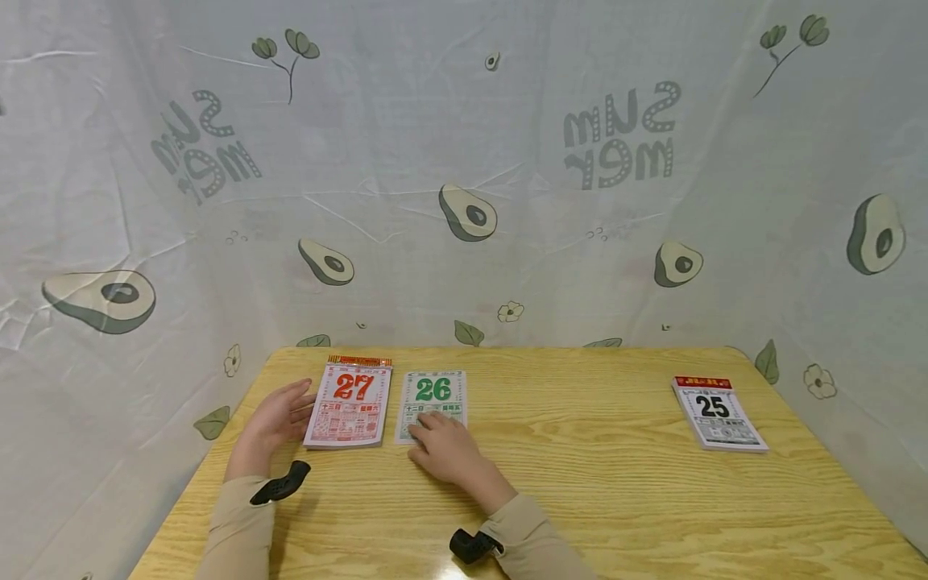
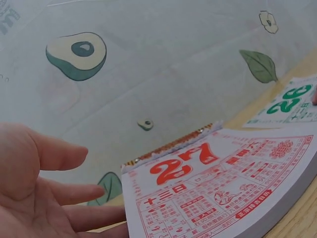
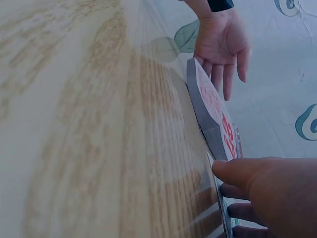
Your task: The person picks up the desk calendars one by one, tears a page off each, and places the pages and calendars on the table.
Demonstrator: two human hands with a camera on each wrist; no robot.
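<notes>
Currently, left hand (image 1: 281, 415): spread beside red-printed white paper block (image 1: 351, 407).
Right hand (image 1: 448, 449): fingers extended on green-printed white paper sheet (image 1: 433, 390).

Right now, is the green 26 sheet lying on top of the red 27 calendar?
No, the 26 sheet lies on the table beside the 27 calendar.

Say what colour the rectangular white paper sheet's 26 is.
The 26 is green, clearest in the head view.

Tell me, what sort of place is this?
Probably a screened-off tabletop workspace, though the wider room is hidden. A pale avocado-print backdrop hangs behind and beside a wooden table, on which lie a red 27 calendar pad, a green 26 sheet and a black 25 calendar pad.
</notes>
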